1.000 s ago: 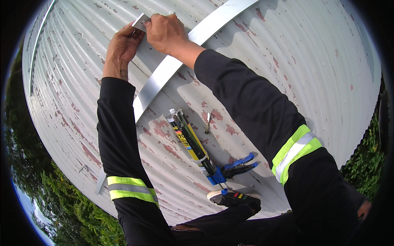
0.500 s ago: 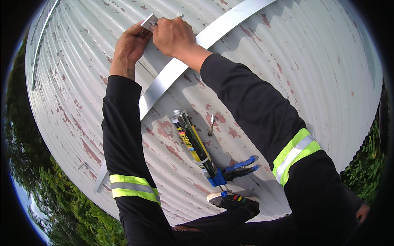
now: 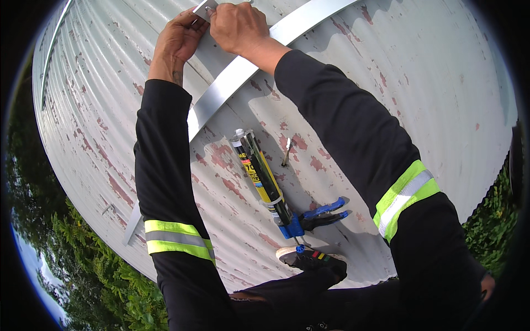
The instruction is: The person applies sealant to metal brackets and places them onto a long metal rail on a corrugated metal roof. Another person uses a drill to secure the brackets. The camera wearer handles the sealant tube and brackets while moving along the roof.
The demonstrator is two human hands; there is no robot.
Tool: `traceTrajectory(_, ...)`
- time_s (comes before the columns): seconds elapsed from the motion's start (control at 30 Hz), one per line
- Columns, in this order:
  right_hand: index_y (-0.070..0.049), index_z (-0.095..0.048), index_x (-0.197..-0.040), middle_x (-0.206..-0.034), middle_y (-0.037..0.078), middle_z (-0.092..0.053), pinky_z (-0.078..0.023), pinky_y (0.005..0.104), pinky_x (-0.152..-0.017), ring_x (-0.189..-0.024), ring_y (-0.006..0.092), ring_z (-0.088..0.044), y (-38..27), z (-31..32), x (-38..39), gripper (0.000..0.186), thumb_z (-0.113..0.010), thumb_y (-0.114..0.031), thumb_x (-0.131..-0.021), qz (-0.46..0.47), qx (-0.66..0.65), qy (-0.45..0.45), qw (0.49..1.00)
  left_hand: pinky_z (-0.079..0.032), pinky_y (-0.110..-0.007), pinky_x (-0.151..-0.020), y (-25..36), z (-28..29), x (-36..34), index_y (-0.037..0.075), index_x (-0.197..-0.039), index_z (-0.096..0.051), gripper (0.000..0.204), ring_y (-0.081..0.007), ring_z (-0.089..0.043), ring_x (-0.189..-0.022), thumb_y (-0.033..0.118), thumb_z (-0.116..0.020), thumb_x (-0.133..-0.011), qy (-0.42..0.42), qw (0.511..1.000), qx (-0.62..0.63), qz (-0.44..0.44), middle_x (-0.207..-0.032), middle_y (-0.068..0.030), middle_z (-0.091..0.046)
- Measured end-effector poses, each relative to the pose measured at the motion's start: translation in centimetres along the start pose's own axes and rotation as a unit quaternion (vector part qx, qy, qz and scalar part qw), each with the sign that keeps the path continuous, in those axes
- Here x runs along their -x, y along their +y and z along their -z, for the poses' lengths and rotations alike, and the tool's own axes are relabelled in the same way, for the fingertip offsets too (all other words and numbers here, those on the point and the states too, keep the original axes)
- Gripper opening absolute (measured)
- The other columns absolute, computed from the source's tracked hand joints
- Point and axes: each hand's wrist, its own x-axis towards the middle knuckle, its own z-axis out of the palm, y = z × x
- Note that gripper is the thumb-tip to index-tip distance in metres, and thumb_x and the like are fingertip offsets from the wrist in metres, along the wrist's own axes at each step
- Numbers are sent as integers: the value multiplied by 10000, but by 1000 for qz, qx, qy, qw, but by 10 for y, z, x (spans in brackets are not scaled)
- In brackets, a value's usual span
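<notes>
At the top of the view, a small flat metal bracket (image 3: 205,8) is held between both hands, partly cut off by the upper edge. My left hand (image 3: 178,39) grips its left side with thumb and fingers. Closed in a pinch, my right hand (image 3: 237,26) is at a small metal fastener (image 3: 210,11) on the bracket; its fingertips are partly hidden. A long silver metal strip (image 3: 229,85) runs diagonally under my right wrist. Between my forearms a caulking gun (image 3: 292,223) with blue handles lies on the roof, loaded with a black and yellow sealant tube (image 3: 259,176).
The corrugated metal roof (image 3: 441,121) has peeling grey paint and reddish patches. A thin metal piece with a white tip (image 3: 286,151) stands right of the tube. My shoe (image 3: 317,262) rests below the gun. Trees (image 3: 105,270) grow beyond the roof's edge.
The whole view has shifted a little, so the hands, bracket and caulking gun appear higher. Both hands keep their hold at the bracket.
</notes>
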Motion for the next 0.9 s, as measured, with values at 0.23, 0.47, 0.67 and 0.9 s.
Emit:
traceTrajectory(0.23, 34, -684, -1065, -895, 313, -712, -584, 540, -789, -866, 476, -712, 0, 8, 10, 325, -558, -207, -887, 27, -75, 24, 997, -541, -450, -980, -16, 37, -29, -81, -1227, -542, 264, -319, -615, -1136, 30, -499, -992, -51, 995, 84, 24, -1229, -215, -644)
traceTrajectory(0.47, 36, -704, -964, -882, 320, -710, -587, 540, -778, -860, 473, -719, 0, 9, 5, 288, -536, -182, -881, -17, -88, -27, 996, -557, -441, -967, -15, 23, -20, -80, -1197, -554, 230, -324, -623, -1124, 22, -495, -1000, -28, 998, 52, 15, -1261, -230, -630)
traceTrajectory(0.67, 25, -711, -963, -875, 303, -716, -589, 534, -769, -845, 467, -721, -2, 4, 8, 277, -527, -171, -897, -17, -95, 24, 995, -555, -464, -976, -18, 41, -28, -65, -1130, -565, 171, -336, -611, -1117, 23, -496, -1000, -60, 996, 67, 6, -1230, -216, -625)
traceTrajectory(0.9, 10, -716, -966, -858, 287, -721, -590, 530, -748, -822, 458, -724, -1, 7, 6, 287, -521, -190, -902, 12, -62, 2, 998, -539, -485, -1013, -18, 44, -33, -63, -1098, -546, 146, -337, -605, -1105, 32, -472, -1015, -28, 997, 76, 17, -1212, -231, -609)
